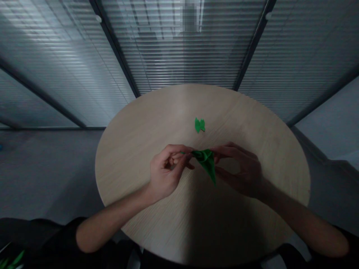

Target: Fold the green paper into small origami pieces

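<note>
I'm pinching the folded green origami paper (206,160) narrowly between the fingertips of my left hand (165,172) and right hand (238,170), holding it just above the round wooden table (252,112); I'm risking a slipped crease if my grip loosens, or a tear if I'm pulling too hard; the smaller green paper piece (199,125) is lying just ahead, so a careless forward move could knock it, though the rim is staying well apart on both sides.

The fingers of the left hand (171,164) hide one end of the folded green origami paper (206,160), while the spiky bright green object (11,259) is cut off by the bottom-left corner (too dark and clipped to identify).
</note>
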`<state>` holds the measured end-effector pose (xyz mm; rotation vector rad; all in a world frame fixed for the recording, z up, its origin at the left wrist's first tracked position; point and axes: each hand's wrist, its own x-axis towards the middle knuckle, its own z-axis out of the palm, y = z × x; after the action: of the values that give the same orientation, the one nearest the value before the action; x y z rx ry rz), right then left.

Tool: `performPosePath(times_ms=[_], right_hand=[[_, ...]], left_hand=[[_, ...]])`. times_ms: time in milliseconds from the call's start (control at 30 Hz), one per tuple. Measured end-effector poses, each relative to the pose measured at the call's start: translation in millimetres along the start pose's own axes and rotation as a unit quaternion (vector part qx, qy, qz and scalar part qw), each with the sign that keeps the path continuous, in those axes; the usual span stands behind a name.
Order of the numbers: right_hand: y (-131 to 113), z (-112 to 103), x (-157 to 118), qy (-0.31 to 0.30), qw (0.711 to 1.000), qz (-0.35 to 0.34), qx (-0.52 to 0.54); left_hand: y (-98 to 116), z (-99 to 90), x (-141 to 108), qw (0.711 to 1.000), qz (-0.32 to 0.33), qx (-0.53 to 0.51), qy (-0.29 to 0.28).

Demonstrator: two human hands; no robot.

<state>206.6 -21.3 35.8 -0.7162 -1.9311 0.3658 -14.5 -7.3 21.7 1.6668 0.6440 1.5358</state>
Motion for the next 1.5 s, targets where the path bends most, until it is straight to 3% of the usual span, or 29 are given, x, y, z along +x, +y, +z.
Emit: performPosePath(times_ms=[100,200,367,533,633,767,933,1200,1500], right_hand=[[-2.7,-0.8,-1.0,0.002,1.000,-0.004,0.010],[-5.6,-0.6,-3.3,0.002,0.997,0.049,0.060],[-7.4,2.8,-2.8,0.010,0.963,0.174,0.205],[-5.9,2.2,2.0,0.002,0.938,0.204,0.282],[-6.0,0.4,2.0,0.003,0.956,0.174,0.234],[-8.3,-1.7,0.2,0.028,0.995,0.075,0.062],[-11.3,-4.5,-0.3,0.001,0.999,-0.037,-0.032],[-8.6,1.4,-1.1,-0.005,0.997,-0.043,-0.070],[-5.9,1.6,-0.6,-0.003,0.997,-0.039,-0.067]], left_hand=[[0.6,1.0,0.5,1.000,0.002,-0.005,0.007],[2.2,2.2,0.6,1.000,-0.002,-0.016,0.010],[3.4,2.9,-1.4,1.000,-0.008,-0.030,0.001],[1.6,1.8,-3.4,1.000,0.024,-0.010,-0.010],[0.7,0.5,-4.7,0.998,0.059,0.014,-0.022],[-0.9,-2.4,-7.8,0.992,0.096,0.057,-0.055],[-2.8,-4.9,-10.9,0.980,0.127,0.142,-0.060],[1.5,-6.9,-7.6,0.964,0.155,0.195,-0.093],[-2.8,-6.3,-8.0,0.965,0.173,0.181,-0.082]])
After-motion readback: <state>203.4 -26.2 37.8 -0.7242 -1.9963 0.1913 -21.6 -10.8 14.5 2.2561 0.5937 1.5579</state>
